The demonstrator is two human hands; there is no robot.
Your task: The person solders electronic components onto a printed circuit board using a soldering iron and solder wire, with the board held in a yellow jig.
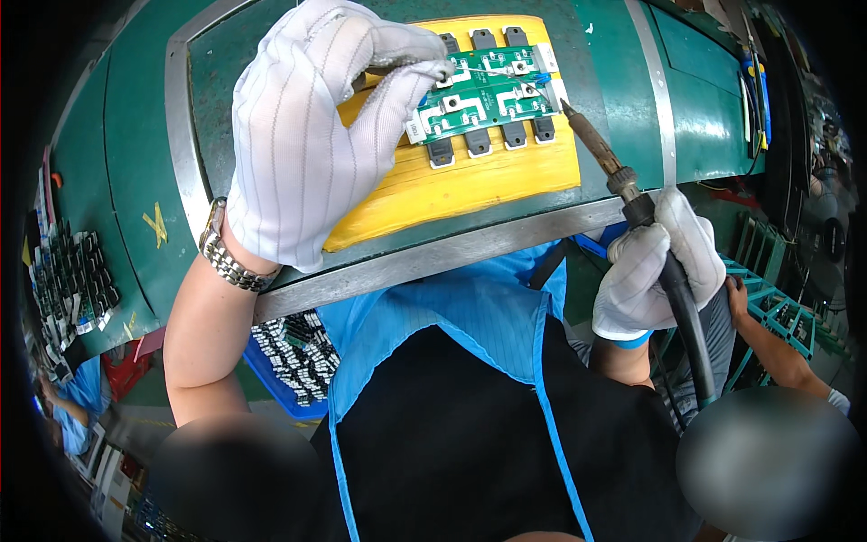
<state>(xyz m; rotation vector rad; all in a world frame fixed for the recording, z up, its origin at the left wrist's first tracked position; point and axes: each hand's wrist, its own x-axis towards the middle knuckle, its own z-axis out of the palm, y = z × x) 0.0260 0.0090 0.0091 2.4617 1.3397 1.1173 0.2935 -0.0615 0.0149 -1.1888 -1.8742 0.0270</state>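
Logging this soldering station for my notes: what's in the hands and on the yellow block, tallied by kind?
Gloved hands: 2, left hand and right hand
Soldering iron: 1, in the right hand
Solder wire: 1, fed by the left hand
Green circuit board: 1
Yellow block: 1
Total: 6

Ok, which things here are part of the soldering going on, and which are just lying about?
In use: left hand feeding solder wire; right hand holding soldering iron; green circuit board; yellow block.

Lying about: blue bin of parts; stacked boards on the left.
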